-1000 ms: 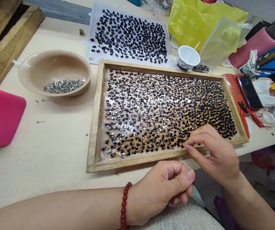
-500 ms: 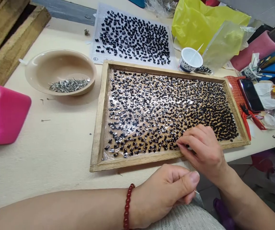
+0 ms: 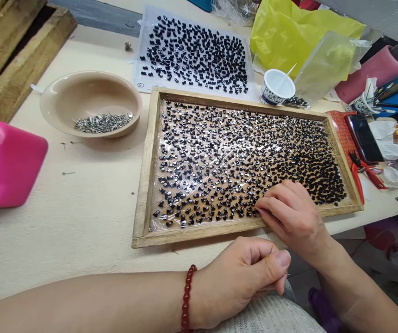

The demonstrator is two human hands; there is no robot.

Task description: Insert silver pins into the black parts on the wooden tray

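My left hand (image 3: 244, 284), with a red beaded bracelet (image 3: 186, 298) at the wrist, is closed above my lap in front of the tray. Its thumb presses on the curled fingers, and only a tiny tip of a thin metal pin shows below the thumb. My right hand (image 3: 292, 212) reaches over the front rim of a wooden tray (image 3: 199, 232), thumb and forefinger pinched together among small black pieces (image 3: 220, 215). What lies between those fingertips is too small to make out. The black pieces, many with shiny spots, cover the tray's plastic-lined bottom.
A beige bowl (image 3: 53, 101) of metal pins (image 3: 103, 122) stands left of the tray. Behind lies a white sheet (image 3: 138, 76) with more black pieces. A white cup (image 3: 277, 85), red-handled pliers (image 3: 365, 171), a phone (image 3: 363, 138) and a pink plastic container (image 3: 11, 162) flank it.
The pin's shaft under my left thumb shows less than before. My right hand keeps its pinch at the same spot in the tray. The whole view has shifted slightly.
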